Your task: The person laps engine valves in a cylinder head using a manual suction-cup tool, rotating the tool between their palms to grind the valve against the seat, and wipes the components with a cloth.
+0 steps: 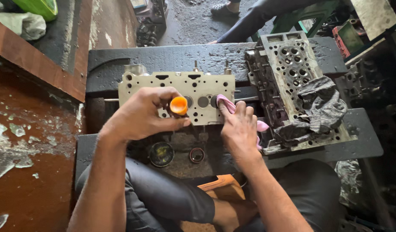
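While gripping an orange-capped tool (179, 105), left hand (140, 114) over pale cylinder head (137, 83).

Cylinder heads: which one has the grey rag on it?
The darker, dirtier cylinder head on the right, lying at an angle, carries the grey rag. The cleaner pale head under both hands has only a pink cloth pressed on it.

This place is an engine repair workshop. 2 cylinder heads (180, 88) (292, 81) lie on a black, oily workbench (163, 58). A dirty grey rag (320, 105) rests on 1 head. More greasy engine parts (148, 23) stand on the wet, stained floor (193, 19).
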